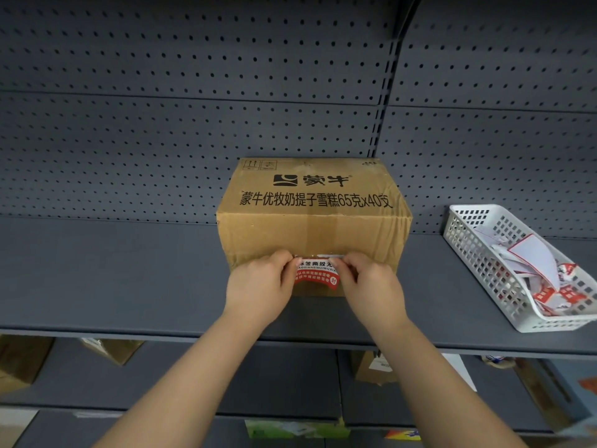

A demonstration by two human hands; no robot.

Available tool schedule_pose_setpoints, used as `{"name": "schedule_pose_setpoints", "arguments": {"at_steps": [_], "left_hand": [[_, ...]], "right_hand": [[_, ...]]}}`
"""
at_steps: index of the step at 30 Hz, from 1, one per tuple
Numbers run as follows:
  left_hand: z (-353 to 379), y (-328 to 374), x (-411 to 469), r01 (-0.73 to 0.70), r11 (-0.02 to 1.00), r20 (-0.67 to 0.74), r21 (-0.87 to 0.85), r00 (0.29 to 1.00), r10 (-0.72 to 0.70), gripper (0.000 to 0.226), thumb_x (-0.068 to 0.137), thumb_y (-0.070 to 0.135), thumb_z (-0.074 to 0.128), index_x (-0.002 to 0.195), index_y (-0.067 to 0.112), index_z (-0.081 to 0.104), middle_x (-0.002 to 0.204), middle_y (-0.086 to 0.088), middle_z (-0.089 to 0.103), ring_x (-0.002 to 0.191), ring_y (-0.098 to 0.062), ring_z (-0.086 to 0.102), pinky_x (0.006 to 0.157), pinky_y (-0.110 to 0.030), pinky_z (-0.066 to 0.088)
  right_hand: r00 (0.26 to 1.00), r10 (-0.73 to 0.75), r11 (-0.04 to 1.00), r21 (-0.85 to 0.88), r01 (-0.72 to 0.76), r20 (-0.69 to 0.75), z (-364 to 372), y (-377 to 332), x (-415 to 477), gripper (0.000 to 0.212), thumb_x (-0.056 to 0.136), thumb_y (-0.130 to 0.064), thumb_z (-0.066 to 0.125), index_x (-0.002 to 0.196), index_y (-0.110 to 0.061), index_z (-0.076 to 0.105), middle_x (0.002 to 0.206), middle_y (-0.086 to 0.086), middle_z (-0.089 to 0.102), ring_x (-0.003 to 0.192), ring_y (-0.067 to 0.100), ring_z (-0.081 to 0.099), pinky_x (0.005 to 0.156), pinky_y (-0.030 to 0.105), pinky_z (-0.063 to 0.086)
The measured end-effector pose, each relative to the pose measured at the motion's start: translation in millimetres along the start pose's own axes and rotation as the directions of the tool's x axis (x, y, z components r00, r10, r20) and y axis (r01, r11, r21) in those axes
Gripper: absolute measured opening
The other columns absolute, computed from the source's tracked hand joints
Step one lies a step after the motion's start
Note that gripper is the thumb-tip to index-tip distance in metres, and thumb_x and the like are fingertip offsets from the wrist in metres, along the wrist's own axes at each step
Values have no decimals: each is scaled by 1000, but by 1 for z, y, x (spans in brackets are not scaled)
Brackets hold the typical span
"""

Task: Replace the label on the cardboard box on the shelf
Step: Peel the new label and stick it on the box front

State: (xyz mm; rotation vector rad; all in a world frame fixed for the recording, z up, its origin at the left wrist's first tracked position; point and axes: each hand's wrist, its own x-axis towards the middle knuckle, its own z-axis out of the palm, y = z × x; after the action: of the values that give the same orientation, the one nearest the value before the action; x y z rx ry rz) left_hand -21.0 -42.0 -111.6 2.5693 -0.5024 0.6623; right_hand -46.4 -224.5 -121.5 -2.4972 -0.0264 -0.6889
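With the cardboard box (314,221) at mid-shelf (113,279), pinching label (318,273) corners, left hand (262,286) at nine o'clock, right hand (366,286) at three, probably for squaring it.

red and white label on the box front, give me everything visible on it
The label is a small sticker: white band with black print across the top, red below with white print and a round mark at its lower right. It sits low on the front face of the cardboard box, centred. Its bottom edge curls away from the cardboard, so it looks only partly stuck. The left hand and right hand each pinch an upper corner, covering both ends.
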Motion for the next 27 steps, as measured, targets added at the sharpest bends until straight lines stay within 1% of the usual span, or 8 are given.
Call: {"name": "schedule_pose_setpoints", "arguments": {"at_steps": [2,5,8,12,16,21,24,27], "left_hand": [[-1,1,1,26,1000,26,-11,999,-26,27,93,39,49,82,17,61,61,1,65,46,-16,45,40,-20,24],[-2,3,4,67,997,57,-32,996,-66,29,93,43,47,83,19,61,64,4,64,50,-16,49,41,-23,31],[-3,6,6,109,993,74,-48,992,-105,29,92,44,48,80,20,61,61,8,57,52,-16,53,42,-24,36],[-4,8,10,150,987,80,-66,986,-144,32,91,45,50,73,21,61,58,6,61,51,-17,57,42,-26,40],[-4,9,11,180,981,81,-72,981,-174,33,90,46,52,69,22,60,54,9,54,49,-15,54,40,-23,33],[-3,10,13,200,977,72,-75,978,-195,35,90,46,53,66,21,59,52,8,55,48,-14,54,40,-23,33],[-3,10,14,217,973,59,-80,975,-213,36,89,44,54,64,19,59,50,7,53,46,-14,52,40,-23,29],[-3,10,15,234,969,52,-85,972,-230,34,89,43,55,67,18,61,51,6,54,47,-15,52,40,-22,29]], "right_hand": [[1000,7,1000,-2,-7,-5,0,0,2,31,90,-41,55,92,-12,67,82,7,75,64,19,67,45,25,48],[1000,19,1000,3,-19,-4,0,1,5,31,90,-40,56,86,-11,66,77,6,74,58,15,61,41,18,36],[999,45,999,2,-45,3,-1,2,7,32,90,-41,56,82,-12,65,74,5,73,56,14,58,41,19,36],[998,59,998,1,-59,8,0,2,9,32,90,-41,56,79,-12,64,71,3,71,52,10,54,40,19,33],[998,58,998,-6,-58,9,0,3,10,32,90,-42,56,77,-13,63,70,2,71,51,10,54,39,19,33],[999,52,998,-26,-52,2,2,3,11,33,89,-43,56,75,-13,63,68,3,71,50,13,55,39,20,33],[999,40,998,-39,-41,-11,4,3,12,34,89,-43,56,74,-13,62,68,5,71,51,15,56,40,20,34],[999,35,998,-44,-37,-29,6,1,13,35,89,-43,57,73,-12,61,67,7,71,51,20,58,42,21,35]]}}
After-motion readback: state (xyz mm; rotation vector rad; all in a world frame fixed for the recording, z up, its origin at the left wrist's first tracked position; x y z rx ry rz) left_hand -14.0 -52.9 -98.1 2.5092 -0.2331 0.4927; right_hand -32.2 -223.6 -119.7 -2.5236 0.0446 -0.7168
